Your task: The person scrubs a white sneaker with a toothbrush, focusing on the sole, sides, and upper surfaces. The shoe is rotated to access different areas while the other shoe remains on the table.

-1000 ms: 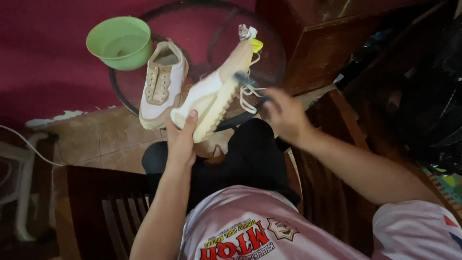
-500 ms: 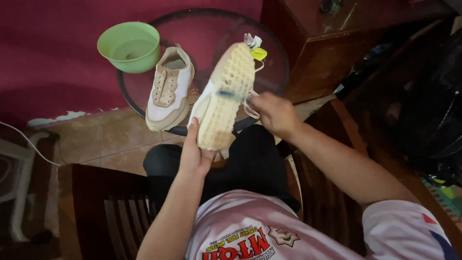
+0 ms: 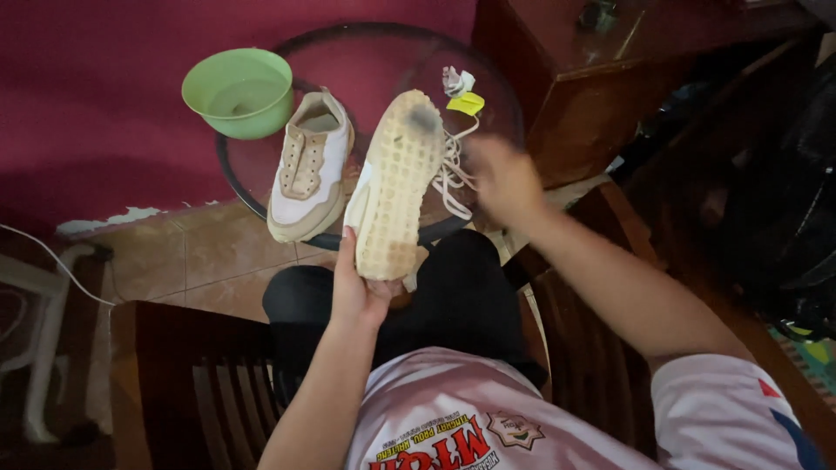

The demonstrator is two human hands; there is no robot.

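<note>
My left hand [image 3: 357, 292] grips the heel of a cream sneaker [image 3: 396, 187] and holds it up over my lap, its waffle-pattern sole facing me with a dark smudge near the toe. White laces dangle on its right side. My right hand [image 3: 505, 178] is blurred just right of the laces, fingers curled; whether it holds anything is unclear. A matching second sneaker [image 3: 309, 170] lies upright on the round glass table [image 3: 383, 52], left of the held one.
A green plastic bowl [image 3: 239, 91] with water stands at the table's left edge. A small yellow and white item [image 3: 466, 103] lies behind the shoe. A dark wooden cabinet [image 3: 627, 78] stands to the right, wooden chair arms [image 3: 174, 365] flank my legs.
The held sneaker turned from side-on to sole facing me. My right hand, which had a dark tool at the sole, has pulled off to the right.
</note>
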